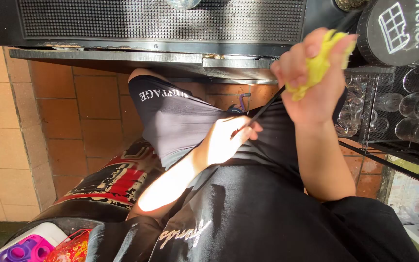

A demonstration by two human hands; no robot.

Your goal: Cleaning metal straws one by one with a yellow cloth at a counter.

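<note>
A thin black rod (266, 107) slants from the middle of the view up toward the top right. My left hand (226, 140) pinches its lower end in front of my grey shorts. My right hand (311, 77) is higher up on the rod, closed on a crumpled yellow cloth (322, 62) that wraps around it. The rod's upper end passes behind the cloth and my fingers toward a round black tin (398, 29). My black shirt fills the bottom of the view.
A black studded rubber mat (161, 19) lies on a metal-edged counter along the top. A wire rack of upturned glasses (398, 106) stands at the right. Terracotta floor tiles (93, 106) lie below. A dark bin (88, 213) and a white box holding pink and purple plastic pieces (25, 247) sit at the lower left.
</note>
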